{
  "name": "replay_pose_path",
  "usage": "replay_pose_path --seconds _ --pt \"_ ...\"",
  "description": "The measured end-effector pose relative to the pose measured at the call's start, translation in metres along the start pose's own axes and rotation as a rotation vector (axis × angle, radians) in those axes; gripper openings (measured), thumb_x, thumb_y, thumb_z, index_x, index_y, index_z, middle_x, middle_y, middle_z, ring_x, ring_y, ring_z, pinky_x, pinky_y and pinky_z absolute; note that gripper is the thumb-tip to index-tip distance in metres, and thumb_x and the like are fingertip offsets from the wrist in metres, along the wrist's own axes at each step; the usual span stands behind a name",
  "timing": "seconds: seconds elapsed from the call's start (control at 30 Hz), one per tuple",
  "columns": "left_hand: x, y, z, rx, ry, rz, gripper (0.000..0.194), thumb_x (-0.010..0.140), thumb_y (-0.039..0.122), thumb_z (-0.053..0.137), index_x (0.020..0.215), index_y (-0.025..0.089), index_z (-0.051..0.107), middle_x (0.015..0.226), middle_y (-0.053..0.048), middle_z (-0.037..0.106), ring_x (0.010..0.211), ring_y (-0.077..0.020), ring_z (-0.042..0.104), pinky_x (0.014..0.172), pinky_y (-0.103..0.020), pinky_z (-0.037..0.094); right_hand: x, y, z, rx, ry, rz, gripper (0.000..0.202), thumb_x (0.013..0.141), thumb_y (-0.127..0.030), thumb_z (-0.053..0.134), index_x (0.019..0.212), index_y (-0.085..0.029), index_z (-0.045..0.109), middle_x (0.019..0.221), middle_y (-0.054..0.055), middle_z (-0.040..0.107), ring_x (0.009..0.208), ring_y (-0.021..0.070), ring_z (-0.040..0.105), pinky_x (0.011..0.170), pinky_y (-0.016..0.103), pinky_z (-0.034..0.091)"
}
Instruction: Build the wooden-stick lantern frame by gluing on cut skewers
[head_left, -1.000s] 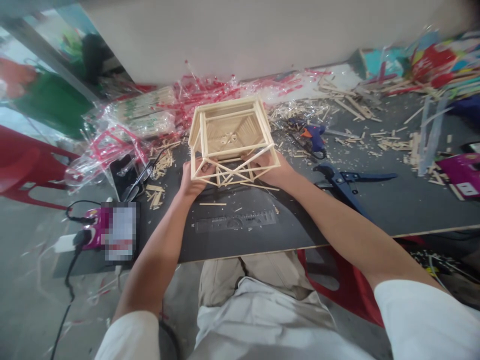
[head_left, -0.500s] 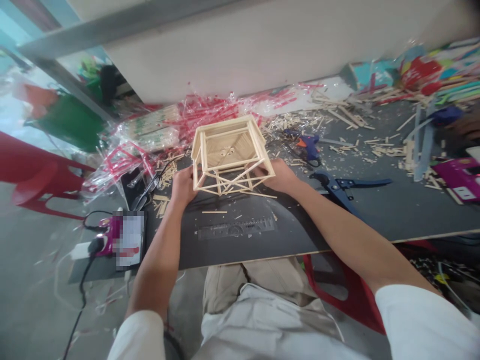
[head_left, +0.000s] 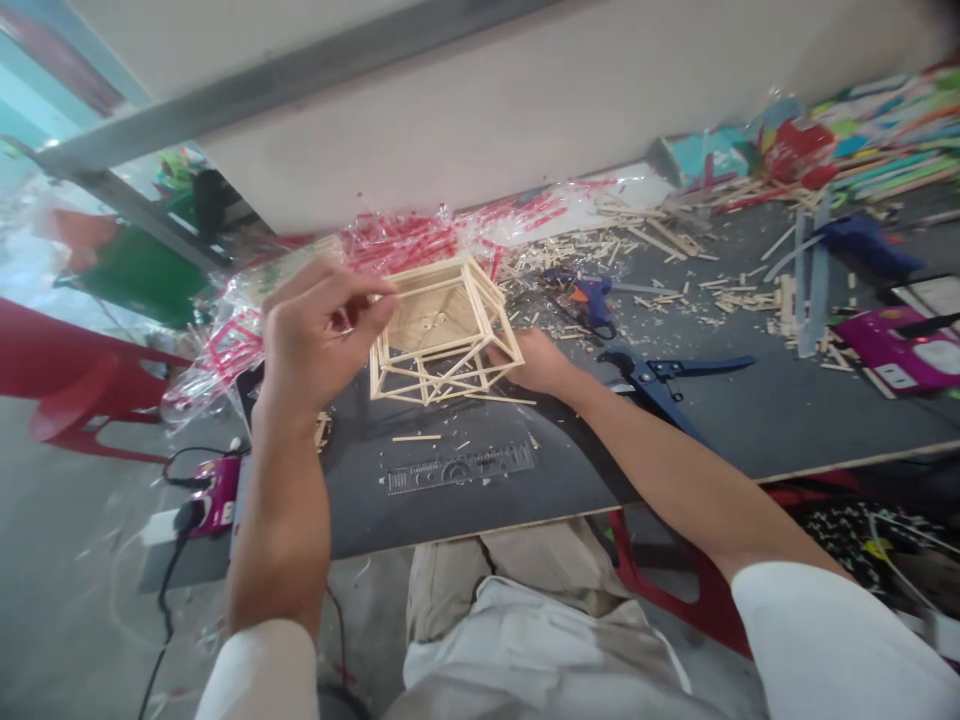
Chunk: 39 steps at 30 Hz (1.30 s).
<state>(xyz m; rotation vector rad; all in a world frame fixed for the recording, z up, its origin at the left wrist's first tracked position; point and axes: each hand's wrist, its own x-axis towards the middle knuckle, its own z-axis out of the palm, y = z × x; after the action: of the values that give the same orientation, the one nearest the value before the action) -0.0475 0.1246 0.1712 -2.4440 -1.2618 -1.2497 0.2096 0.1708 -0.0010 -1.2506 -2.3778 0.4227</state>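
Observation:
A box-like model house frame of thin wooden sticks (head_left: 491, 330) is held tilted above the dark table, its open side partly facing me and criss-cross sticks along its lower edge. My right hand (head_left: 536, 362) grips its right side, the fingertips hidden behind the sticks. Raised at its upper left corner is my left hand (head_left: 322, 325), fingers curled and the thumb and forefinger close together in a pinch. Whether anything lies between those fingertips I cannot make out. Below the frame lie a loose stick (head_left: 417, 438) and a clear plastic ruler (head_left: 459, 468).
Blue cutters (head_left: 660, 380) and a blue glue gun (head_left: 596, 300) lie to the right, among scattered stick offcuts. Red-striped plastic wrapping (head_left: 405, 240) is heaped at the back. Purple power strips (head_left: 214, 495) sit left and right. A red stool (head_left: 82, 370) stands at left.
My left hand has let go of the frame's left side and risen to its upper left corner, fingers pinched. The frame has turned and shifted slightly left in my right hand.

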Motion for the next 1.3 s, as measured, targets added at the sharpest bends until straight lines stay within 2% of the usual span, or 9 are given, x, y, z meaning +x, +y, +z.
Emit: replay_pose_path --seconds 0.13,0.2,0.3,0.43,0.53,0.8,0.97,1.2,1.3 --pt "0.023 0.010 0.012 0.031 -0.239 0.022 0.013 0.091 0.033 0.079 0.102 0.028 0.080 0.099 -0.002 0.077 0.079 -0.0154 0.067 0.072 -0.032 0.052 0.000 -0.001 -0.001 -0.006 0.005 0.007 0.026 0.096 -0.017 0.049 0.099 -0.018 0.075 0.086 0.009 0.077 0.073 0.0206 0.065 0.066 0.028 0.038" --pt "0.019 0.003 0.010 0.073 -0.231 -0.041 0.017 0.089 0.032 0.080 0.105 0.027 0.079 0.102 -0.002 0.077 0.082 -0.0167 0.068 0.074 -0.032 0.053 0.000 -0.001 -0.002 -0.006 0.002 0.009 0.026 0.093 -0.015 0.050 0.098 -0.019 0.075 0.084 0.009 0.076 0.070 0.0199 0.063 0.064 0.028 0.036" --pt "0.002 -0.008 -0.003 0.107 -0.121 -0.098 0.008 0.092 0.029 0.076 0.099 0.027 0.079 0.093 0.000 0.077 0.074 -0.0146 0.065 0.071 -0.031 0.052 -0.001 0.002 -0.002 0.011 0.021 -0.029 0.024 0.091 -0.017 0.051 0.094 -0.017 0.074 0.080 0.009 0.074 0.068 0.0194 0.062 0.065 0.029 0.037" --pt "-0.013 -0.007 -0.028 0.073 -0.348 -0.145 0.011 0.096 0.034 0.070 0.102 0.029 0.079 0.096 0.001 0.078 0.082 -0.0168 0.070 0.075 -0.031 0.052 -0.002 0.006 0.000 0.046 0.072 -0.029 0.017 0.088 -0.023 0.052 0.085 -0.018 0.069 0.077 0.008 0.071 0.066 0.0187 0.060 0.066 0.029 0.039" --pt "-0.010 -0.005 -0.037 0.028 -0.482 -0.218 0.014 0.094 0.038 0.070 0.103 0.033 0.079 0.099 0.004 0.080 0.081 -0.0183 0.071 0.074 -0.032 0.052 -0.004 0.007 -0.001 0.083 0.216 0.116 0.015 0.084 -0.028 0.054 0.087 -0.019 0.066 0.073 0.006 0.068 0.062 0.0185 0.058 0.064 0.030 0.039" --pt "-0.004 -0.023 -0.031 -0.122 -0.488 -0.323 0.013 0.085 0.041 0.075 0.090 0.030 0.081 0.087 0.000 0.078 0.074 -0.0201 0.068 0.072 -0.034 0.054 -0.004 -0.005 -0.003 0.298 0.595 0.326 0.018 0.094 -0.033 0.045 0.093 -0.023 0.060 0.068 0.001 0.060 0.054 0.0151 0.050 0.057 0.030 0.042" --pt "-0.004 -0.018 -0.034 -0.111 -0.537 -0.365 0.014 0.084 0.037 0.075 0.093 0.028 0.081 0.083 0.001 0.078 0.077 -0.0215 0.069 0.074 -0.032 0.053 -0.003 -0.010 -0.005 0.484 0.759 0.231 0.019 0.101 -0.043 0.047 0.103 -0.025 0.056 0.082 0.001 0.060 0.054 0.0124 0.050 0.051 0.029 0.041" --pt "-0.006 -0.021 -0.029 -0.135 -0.532 -0.270 0.022 0.087 0.047 0.072 0.088 0.025 0.076 0.070 0.001 0.073 0.063 -0.0185 0.066 0.067 -0.033 0.048 -0.001 -0.040 -0.072 0.551 0.605 -0.069 0.024 0.103 -0.048 0.056 0.119 -0.030 0.055 0.096 0.000 0.061 0.050 0.0071 0.046 0.045 0.026 0.042" --pt "-0.008 -0.021 -0.026 -0.156 -0.532 -0.265 0.029 0.084 0.054 0.077 0.086 0.025 0.072 0.070 0.000 0.073 0.063 -0.0179 0.066 0.064 -0.032 0.046 0.002 -0.053 -0.112 0.460 0.311 -0.196 0.029 0.100 -0.043 0.065 0.125 -0.029 0.060 0.107 0.002 0.065 0.061 0.0090 0.057 0.049 0.026 0.049"
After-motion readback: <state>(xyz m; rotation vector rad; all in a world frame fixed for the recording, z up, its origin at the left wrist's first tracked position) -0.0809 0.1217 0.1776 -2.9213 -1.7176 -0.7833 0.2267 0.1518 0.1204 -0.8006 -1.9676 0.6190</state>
